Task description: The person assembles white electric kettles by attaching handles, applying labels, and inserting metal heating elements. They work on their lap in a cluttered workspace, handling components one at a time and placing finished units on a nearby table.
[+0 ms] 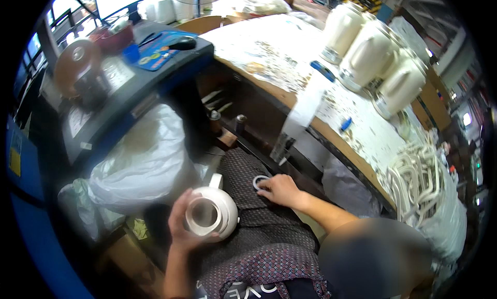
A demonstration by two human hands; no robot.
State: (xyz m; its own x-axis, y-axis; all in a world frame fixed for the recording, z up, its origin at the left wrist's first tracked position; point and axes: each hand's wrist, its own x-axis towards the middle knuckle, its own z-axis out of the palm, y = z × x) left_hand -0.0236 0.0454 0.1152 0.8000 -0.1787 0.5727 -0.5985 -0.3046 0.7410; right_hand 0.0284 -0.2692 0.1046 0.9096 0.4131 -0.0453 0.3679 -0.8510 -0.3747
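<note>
A white jug body (228, 210) with a round open mouth sits over my lap. My left hand (182, 221) grips its left side, with the thumb below the rim. A short white spout or handle stub sticks out at its far side. To the right of it, above the dark patterned apron (240, 177), my right hand (283, 190) pinches a thin white ring (255, 181) between thumb and fingers. The fingers partly cover the ring.
A worn white worktable (269, 45) holds several cream jugs (365, 55), a blue cutter (322, 71) and a small blue piece (346, 124). White handles (414, 180) are heaped at its right end. At left are a plastic-lined bin (145, 159) and a dark desk with a mouse (183, 43).
</note>
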